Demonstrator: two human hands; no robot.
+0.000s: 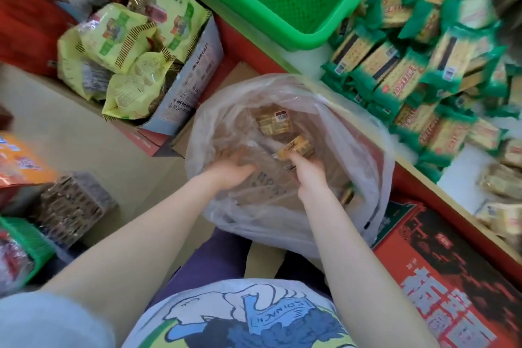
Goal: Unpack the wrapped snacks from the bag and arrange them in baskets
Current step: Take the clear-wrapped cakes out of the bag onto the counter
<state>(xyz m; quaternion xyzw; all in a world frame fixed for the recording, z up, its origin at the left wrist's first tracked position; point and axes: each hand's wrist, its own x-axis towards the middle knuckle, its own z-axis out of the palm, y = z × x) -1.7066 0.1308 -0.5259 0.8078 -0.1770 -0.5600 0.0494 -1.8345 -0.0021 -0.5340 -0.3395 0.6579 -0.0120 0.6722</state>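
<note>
A large clear plastic bag (333, 133) stands open in the middle, over a cardboard box. Both my hands reach inside it. My right hand (309, 172) pinches a small brown wrapped snack (296, 147). My left hand (234, 171) is down in the bag with curled fingers; the film blurs what it holds. Another brown wrapped snack (275, 121) lies deeper in the bag. A green plastic basket (293, 34) sits at the top, its mesh floor bare.
Several green-wrapped cracker packs (409, 70) are piled on the shelf at right. A cardboard box of yellow snack bags (124, 51) stands at left. A red printed carton (440, 277) lies at lower right. Another green basket (31, 246) sits at the left edge.
</note>
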